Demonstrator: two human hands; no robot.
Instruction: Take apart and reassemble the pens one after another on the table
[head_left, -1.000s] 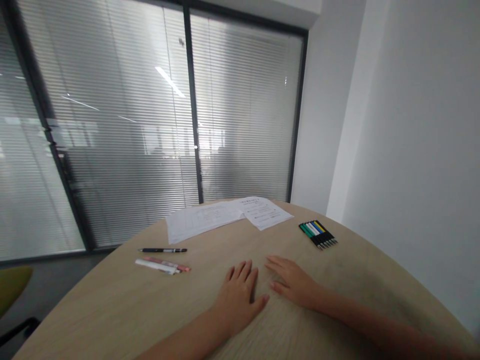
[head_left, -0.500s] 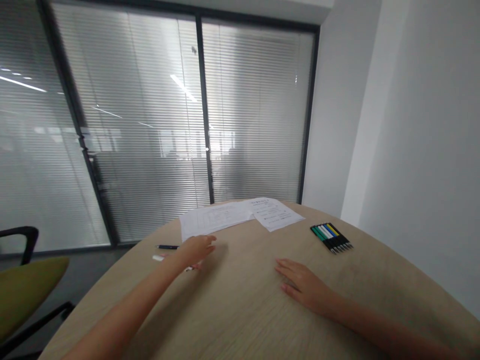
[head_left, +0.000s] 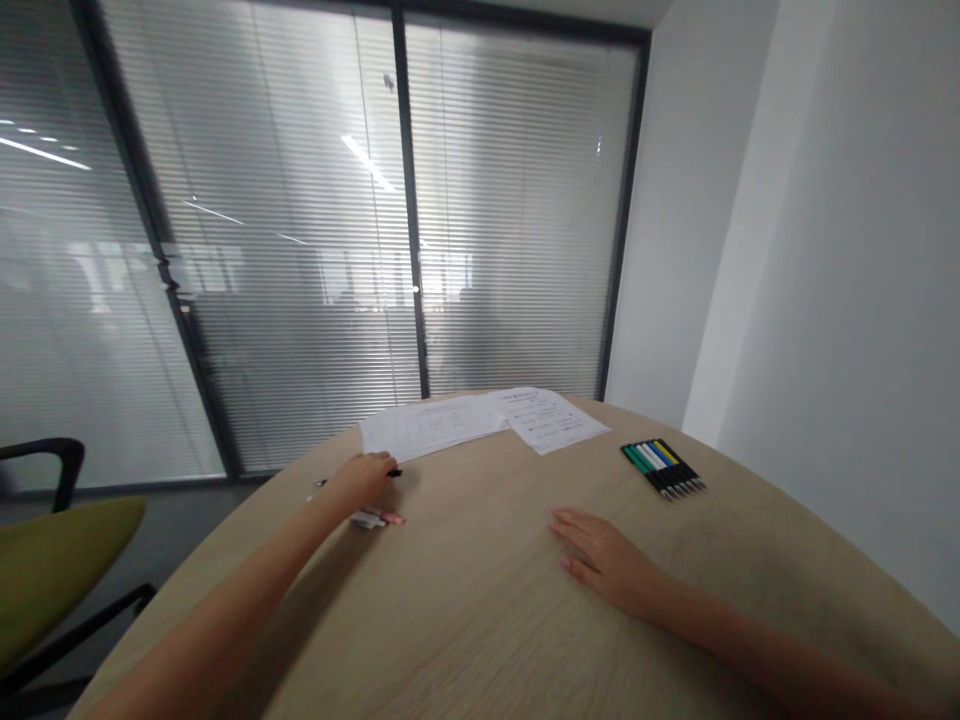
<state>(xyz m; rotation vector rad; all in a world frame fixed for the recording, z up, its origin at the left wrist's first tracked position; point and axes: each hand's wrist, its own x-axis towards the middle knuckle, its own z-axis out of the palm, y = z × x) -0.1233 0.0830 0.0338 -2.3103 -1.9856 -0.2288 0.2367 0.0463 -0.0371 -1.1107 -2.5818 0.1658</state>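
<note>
The fingers of the left hand (head_left: pixel 365 480) curve down and sit almost closed over a slim black pen (head_left: pixel 394 473), whose end pokes out just past them on the right. The view cannot settle whether they grip the pen or only lie on it. Directly below the hand, and just touching its heel, are a slender pink pen (head_left: pixel 388 518) and a narrow white packet (head_left: pixel 367 520), both lying flat near the left edge of the pale wood-grain round table (head_left: pixel 465 620). A second ago this hand lay flat beside the other, near the table's near edge; it has since moved left and forward onto the black pen.

The fingers of the right hand (head_left: pixel 607 560) are stretched out and slightly parted, pressed flat on the tabletop and holding nothing.

Toward the far right edge lies one tight row of black-barrelled pens (head_left: pixel 662 468) with green, white, blue and yellow bands, perhaps six, though the exact number is hard to count. Along the far edge lie two white printed paper sheets (head_left: pixel 431 425), (head_left: pixel 555 420), overlapping slightly. That makes one black pen, one pink pen and one white packet by the left hand.
</note>
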